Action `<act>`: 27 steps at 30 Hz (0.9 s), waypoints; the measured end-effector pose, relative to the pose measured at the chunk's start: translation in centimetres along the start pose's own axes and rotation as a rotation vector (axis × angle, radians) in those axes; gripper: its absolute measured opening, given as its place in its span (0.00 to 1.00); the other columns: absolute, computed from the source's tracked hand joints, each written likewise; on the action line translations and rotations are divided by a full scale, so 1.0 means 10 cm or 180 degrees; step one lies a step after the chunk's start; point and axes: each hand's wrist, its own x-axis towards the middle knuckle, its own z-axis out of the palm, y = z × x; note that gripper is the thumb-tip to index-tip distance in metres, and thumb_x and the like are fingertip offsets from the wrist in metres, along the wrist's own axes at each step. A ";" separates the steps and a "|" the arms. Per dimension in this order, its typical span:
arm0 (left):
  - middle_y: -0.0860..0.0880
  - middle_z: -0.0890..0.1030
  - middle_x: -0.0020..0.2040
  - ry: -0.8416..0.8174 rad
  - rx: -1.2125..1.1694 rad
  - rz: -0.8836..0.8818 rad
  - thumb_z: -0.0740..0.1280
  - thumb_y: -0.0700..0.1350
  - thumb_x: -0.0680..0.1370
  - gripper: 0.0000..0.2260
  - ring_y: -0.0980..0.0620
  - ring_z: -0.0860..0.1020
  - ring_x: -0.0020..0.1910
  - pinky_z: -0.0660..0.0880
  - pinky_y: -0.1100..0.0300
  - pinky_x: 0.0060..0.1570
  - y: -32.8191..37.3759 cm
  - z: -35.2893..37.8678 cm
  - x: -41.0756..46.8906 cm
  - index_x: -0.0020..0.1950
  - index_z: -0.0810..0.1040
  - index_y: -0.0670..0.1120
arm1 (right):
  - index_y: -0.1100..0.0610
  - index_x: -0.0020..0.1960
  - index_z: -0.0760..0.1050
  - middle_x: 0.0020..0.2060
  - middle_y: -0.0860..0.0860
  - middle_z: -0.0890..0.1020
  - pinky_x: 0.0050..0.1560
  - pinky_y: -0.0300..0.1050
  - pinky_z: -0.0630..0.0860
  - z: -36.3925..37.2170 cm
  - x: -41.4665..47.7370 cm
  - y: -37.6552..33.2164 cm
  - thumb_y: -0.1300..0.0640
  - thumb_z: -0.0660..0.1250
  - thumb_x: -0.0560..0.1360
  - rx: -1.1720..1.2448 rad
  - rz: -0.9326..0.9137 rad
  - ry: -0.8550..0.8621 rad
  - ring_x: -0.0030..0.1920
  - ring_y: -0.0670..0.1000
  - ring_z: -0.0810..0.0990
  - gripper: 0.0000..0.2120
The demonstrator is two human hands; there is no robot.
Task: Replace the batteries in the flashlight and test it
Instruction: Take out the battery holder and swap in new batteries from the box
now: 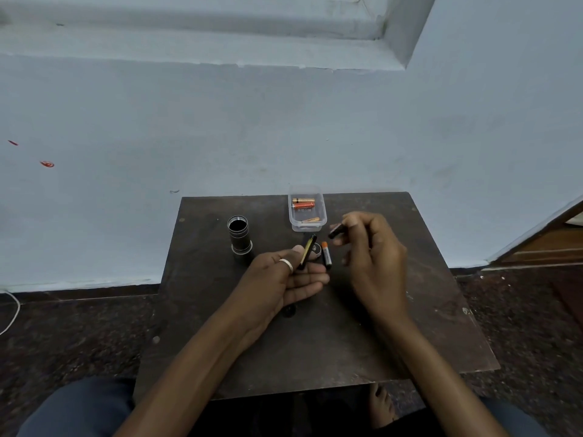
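The black flashlight body [239,234] stands upright on the dark table [410,310], open end up, left of my hands. My left hand [284,279], with a ring on one finger, pinches a slim black-and-yellow battery [307,251] between thumb and fingers. My right hand [372,247] holds a small dark battery [336,231] at its fingertips, just right of the plastic box. Between both hands a black-and-orange battery [326,255] lies on the table beside a round black cap [315,249], partly hidden by the left-hand battery.
A clear plastic box [322,216] at the table's back edge holds several orange and gold batteries [303,204]. A light blue wall rises right behind the table. My knees and a bare foot [380,405] show below the table's front edge. A white cable [12,313] lies on the floor at left.
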 end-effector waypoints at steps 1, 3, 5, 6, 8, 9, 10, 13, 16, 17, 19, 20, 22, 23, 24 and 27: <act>0.42 0.85 0.41 0.0017 -0.0031 -0.0008 0.59 0.46 0.83 0.15 0.49 0.86 0.41 0.82 0.61 0.40 0.01 -0.01 0.00 0.54 0.80 0.37 | 0.53 0.48 0.78 0.37 0.46 0.84 0.40 0.49 0.79 -0.04 0.04 0.04 0.55 0.62 0.83 -0.0046 0.0157 0.0024 0.38 0.46 0.83 0.08; 0.43 0.86 0.41 0.0058 -0.0109 -0.0017 0.59 0.46 0.83 0.15 0.49 0.86 0.41 0.82 0.61 0.38 0.02 -0.03 0.01 0.54 0.80 0.37 | 0.54 0.45 0.77 0.35 0.46 0.83 0.41 0.48 0.78 -0.10 0.08 0.14 0.54 0.62 0.83 -0.0502 0.0163 -0.0052 0.37 0.45 0.82 0.10; 0.42 0.86 0.41 0.0073 -0.0153 -0.0026 0.59 0.46 0.83 0.15 0.50 0.86 0.40 0.81 0.61 0.38 0.04 -0.03 0.02 0.55 0.80 0.37 | 0.55 0.44 0.78 0.34 0.45 0.82 0.40 0.46 0.75 -0.11 0.08 0.21 0.53 0.64 0.82 -0.1092 0.0053 -0.0194 0.36 0.46 0.81 0.11; 0.43 0.86 0.40 0.0075 -0.0160 -0.0034 0.59 0.46 0.83 0.15 0.50 0.86 0.40 0.81 0.61 0.38 0.04 -0.03 0.02 0.54 0.80 0.37 | 0.55 0.44 0.77 0.34 0.46 0.82 0.38 0.46 0.74 -0.11 0.07 0.24 0.52 0.64 0.82 -0.1354 -0.0011 -0.0254 0.35 0.48 0.81 0.11; 0.43 0.86 0.40 0.0065 -0.0161 -0.0056 0.59 0.46 0.83 0.15 0.50 0.86 0.39 0.81 0.61 0.37 0.03 -0.02 0.02 0.54 0.80 0.38 | 0.56 0.43 0.77 0.34 0.49 0.82 0.36 0.48 0.74 -0.07 0.05 0.31 0.50 0.65 0.81 -0.1739 -0.0152 -0.0349 0.35 0.51 0.80 0.12; 0.43 0.86 0.40 0.0046 -0.0158 -0.0065 0.59 0.46 0.83 0.14 0.50 0.85 0.39 0.81 0.61 0.37 0.02 -0.01 0.01 0.54 0.79 0.38 | 0.55 0.43 0.77 0.34 0.49 0.82 0.36 0.49 0.75 -0.05 0.04 0.33 0.49 0.65 0.81 -0.1818 -0.0194 -0.0381 0.35 0.51 0.80 0.12; 0.43 0.86 0.40 0.0019 -0.0151 -0.0070 0.59 0.46 0.83 0.14 0.50 0.85 0.39 0.81 0.61 0.37 0.01 -0.01 0.01 0.54 0.79 0.38 | 0.55 0.43 0.77 0.35 0.49 0.82 0.36 0.50 0.76 -0.04 0.04 0.35 0.48 0.65 0.81 -0.1833 -0.0221 -0.0398 0.35 0.51 0.80 0.12; 0.44 0.85 0.40 -0.0054 -0.0128 -0.0058 0.59 0.47 0.83 0.15 0.51 0.85 0.39 0.81 0.60 0.38 -0.01 -0.02 0.01 0.55 0.80 0.38 | 0.55 0.44 0.79 0.37 0.48 0.83 0.39 0.49 0.77 -0.02 0.05 0.37 0.49 0.67 0.80 -0.1806 -0.0229 -0.0415 0.37 0.50 0.80 0.10; 0.45 0.85 0.41 -0.0088 -0.0110 -0.0044 0.59 0.48 0.83 0.15 0.52 0.84 0.39 0.81 0.59 0.39 -0.02 -0.04 0.02 0.56 0.80 0.39 | 0.56 0.47 0.80 0.39 0.49 0.85 0.41 0.44 0.76 -0.01 0.06 0.37 0.53 0.69 0.78 -0.1666 -0.0128 -0.0382 0.39 0.49 0.82 0.06; 0.46 0.85 0.41 -0.0093 -0.0094 -0.0044 0.60 0.48 0.82 0.15 0.53 0.84 0.39 0.81 0.59 0.39 -0.03 -0.04 0.02 0.56 0.80 0.40 | 0.56 0.48 0.80 0.39 0.49 0.85 0.41 0.41 0.75 -0.01 0.07 0.36 0.54 0.69 0.78 -0.1583 -0.0072 -0.0375 0.40 0.49 0.83 0.05; 0.47 0.84 0.42 -0.0085 -0.0048 -0.0044 0.60 0.49 0.82 0.14 0.53 0.84 0.41 0.81 0.58 0.39 -0.04 -0.05 0.02 0.55 0.81 0.42 | 0.56 0.50 0.81 0.39 0.48 0.85 0.44 0.40 0.77 -0.01 0.07 0.34 0.56 0.68 0.79 -0.1349 0.0110 -0.0376 0.41 0.48 0.84 0.04; 0.48 0.84 0.42 -0.0077 -0.0030 -0.0041 0.60 0.49 0.82 0.14 0.54 0.83 0.42 0.81 0.57 0.39 -0.05 -0.05 0.02 0.54 0.82 0.43 | 0.55 0.50 0.80 0.38 0.47 0.85 0.44 0.45 0.80 0.00 0.08 0.34 0.57 0.68 0.79 -0.1210 0.0206 -0.0357 0.40 0.48 0.84 0.04; 0.49 0.82 0.43 -0.0047 -0.0048 -0.0037 0.60 0.49 0.82 0.14 0.55 0.80 0.43 0.80 0.57 0.39 -0.05 -0.06 0.02 0.52 0.84 0.45 | 0.54 0.49 0.80 0.36 0.46 0.84 0.42 0.54 0.82 -0.01 0.08 0.34 0.57 0.66 0.80 -0.1035 0.0262 -0.0276 0.38 0.48 0.84 0.05; 0.49 0.80 0.43 -0.0024 -0.0070 -0.0034 0.61 0.49 0.82 0.14 0.55 0.79 0.43 0.80 0.57 0.38 -0.05 -0.06 0.02 0.51 0.85 0.44 | 0.53 0.48 0.80 0.35 0.46 0.83 0.41 0.54 0.82 -0.02 0.08 0.32 0.57 0.65 0.80 -0.0979 0.0218 -0.0256 0.37 0.48 0.83 0.05; 0.49 0.78 0.43 -0.0001 -0.0084 -0.0026 0.61 0.49 0.82 0.15 0.55 0.77 0.43 0.80 0.58 0.38 -0.04 -0.06 0.02 0.51 0.85 0.44 | 0.52 0.47 0.80 0.35 0.45 0.83 0.41 0.52 0.81 -0.04 0.08 0.28 0.56 0.65 0.81 -0.0884 0.0160 -0.0266 0.38 0.46 0.83 0.06; 0.48 0.76 0.42 0.0019 -0.0124 0.0015 0.61 0.49 0.82 0.15 0.55 0.75 0.39 0.80 0.59 0.36 -0.02 -0.04 0.02 0.51 0.85 0.43 | 0.51 0.48 0.83 0.38 0.42 0.84 0.39 0.33 0.76 -0.07 0.04 0.06 0.53 0.67 0.81 -0.0489 -0.0022 -0.0465 0.41 0.41 0.83 0.07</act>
